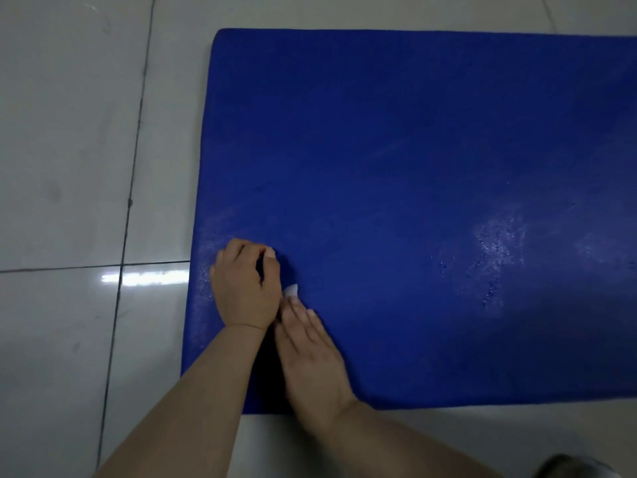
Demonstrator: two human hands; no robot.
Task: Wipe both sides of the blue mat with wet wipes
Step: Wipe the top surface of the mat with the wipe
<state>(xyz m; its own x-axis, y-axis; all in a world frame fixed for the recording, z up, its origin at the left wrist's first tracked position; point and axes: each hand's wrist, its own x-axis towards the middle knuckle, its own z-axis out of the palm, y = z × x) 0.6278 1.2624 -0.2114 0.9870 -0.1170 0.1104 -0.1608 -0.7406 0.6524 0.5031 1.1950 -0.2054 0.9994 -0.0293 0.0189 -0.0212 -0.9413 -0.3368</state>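
Observation:
The blue mat (413, 167) lies flat on the tiled floor, with wet, shiny patches on its right part and near its left edge. My left hand (244, 284) rests on the mat close to the left edge, its fingers curled under, and nothing shows in its grip. My right hand (310, 343) lies just right of it with straight fingers. Those fingertips press on a small white wet wipe (290, 290), of which only a corner shows between the two hands.
Glossy light-grey floor tiles (69, 167) with dark grout lines surround the mat on the left, far and near sides. The mat runs out of view on the right. A dark blurred object (572, 467) sits at the bottom right corner.

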